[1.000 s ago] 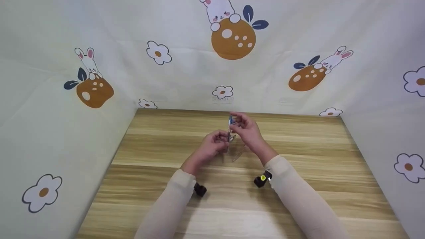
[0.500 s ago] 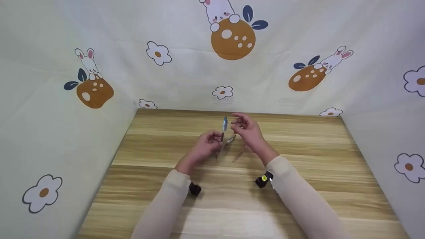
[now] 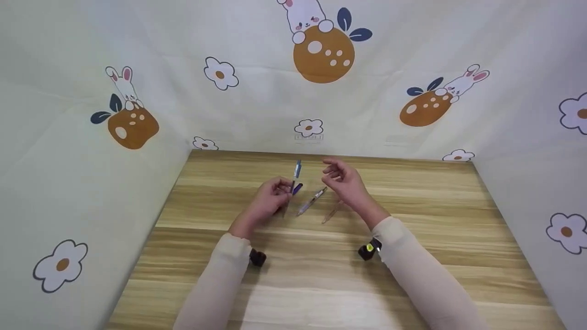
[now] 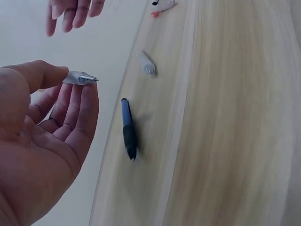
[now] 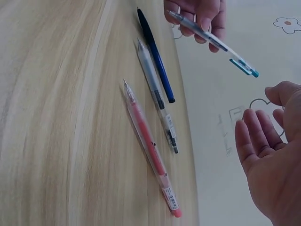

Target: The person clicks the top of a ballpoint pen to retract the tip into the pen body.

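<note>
The left hand (image 3: pixel 268 198) pinches a teal-clipped clear pen (image 5: pixel 218 43) between thumb and fingers, raised to the left of the clear pen with dark parts (image 5: pixel 158 96) that lies on the surface (image 3: pixel 293 284); the right hand (image 3: pixel 347 182) holds nothing, its fingers loosely bent and parted, to the right of that lying pen; a dark blue pen (image 5: pixel 160 70) rests just beside it, on its left, and a pink pen (image 5: pixel 149 145) on its right.

The pinch looks light and sits toward the tip, so the long clip end could swing or slip if the thumb eases; a low sweep of either hand would probably nudge the lying pens, whose barrels look round enough to roll.

The pink pen's far end is hidden behind the right hand in the head view; its label is too small to read; the teal-clipped pen is strongly foreshortened in the left wrist view, perhaps with its tip bare.
</note>
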